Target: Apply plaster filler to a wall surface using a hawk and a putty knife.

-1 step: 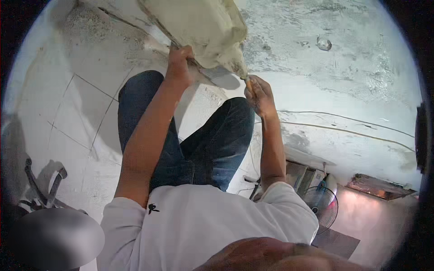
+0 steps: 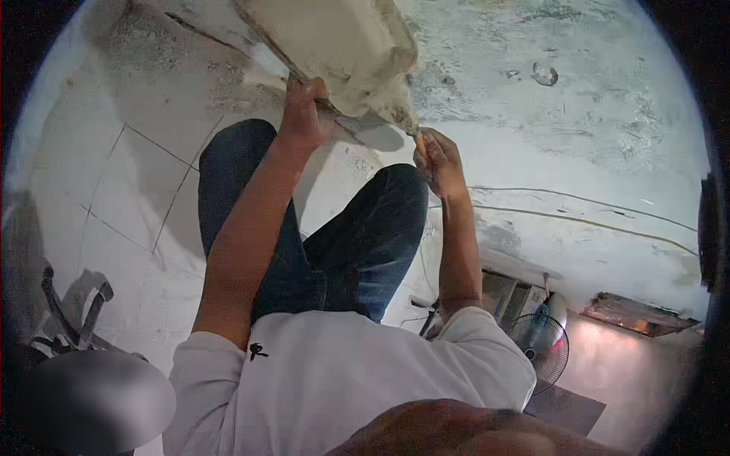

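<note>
A shallow tray point(image 2: 268, 39) smeared with wet, cream-coloured plaster point(image 2: 319, 45) is tilted at the top of the picture, above my knees. Its near left edge is gripped by my left hand point(image 2: 306, 114), closed with the thumb over the rim. My right hand point(image 2: 439, 163) is closed around the short orange handle of what looks like a trowel point(image 2: 420, 141). Plaster covers the tool's head at the tray's near right corner, so its blade shape cannot be made out.
A rough, patchily plastered wall point(image 2: 593, 137) rises ahead and to the right, with thin cables point(image 2: 578, 214) along its lower part. On the right stands a fan point(image 2: 538, 349). Dark chair legs point(image 2: 80, 319) are at the left, over a tiled floor point(image 2: 122, 228).
Both hands keep their grips. The tray's near right corner and the tool sit very slightly lower; the picture is a little darker.
</note>
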A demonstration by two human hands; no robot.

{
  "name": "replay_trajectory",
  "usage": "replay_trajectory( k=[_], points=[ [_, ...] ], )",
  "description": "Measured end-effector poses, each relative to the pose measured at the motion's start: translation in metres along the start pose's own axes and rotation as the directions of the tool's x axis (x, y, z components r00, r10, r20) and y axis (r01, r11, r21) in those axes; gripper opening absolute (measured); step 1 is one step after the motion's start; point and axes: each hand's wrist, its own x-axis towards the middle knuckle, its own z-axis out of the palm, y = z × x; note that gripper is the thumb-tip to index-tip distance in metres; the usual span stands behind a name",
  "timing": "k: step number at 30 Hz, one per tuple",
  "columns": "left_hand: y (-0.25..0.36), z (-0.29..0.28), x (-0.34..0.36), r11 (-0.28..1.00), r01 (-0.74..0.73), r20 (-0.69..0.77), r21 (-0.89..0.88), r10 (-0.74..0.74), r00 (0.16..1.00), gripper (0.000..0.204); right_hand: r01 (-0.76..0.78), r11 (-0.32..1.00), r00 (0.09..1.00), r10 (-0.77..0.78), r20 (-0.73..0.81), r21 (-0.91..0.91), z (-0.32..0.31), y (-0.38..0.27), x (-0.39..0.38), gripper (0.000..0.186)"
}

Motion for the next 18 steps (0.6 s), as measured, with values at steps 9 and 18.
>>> replay_trajectory(
  k=[9, 18],
  points=[
    [0.019, 0.013, -0.005, 0.986, -0.044, 0.138, -0.159, 0.067, 0.988, 0.057, 0.017, 0.998, 0.987, -0.027, -0.161, -0.061, -0.018, -0.026, -0.009, 0.036],
    [0.007, 0.005, -0.007, 0.980, -0.155, 0.075, 0.121, 0.147, 0.986, 0.056, 0.357, 0.693, 0.869, -0.493, -0.049, -0.626, 0.003, -0.052, 0.035, 0.029]
  ],
)
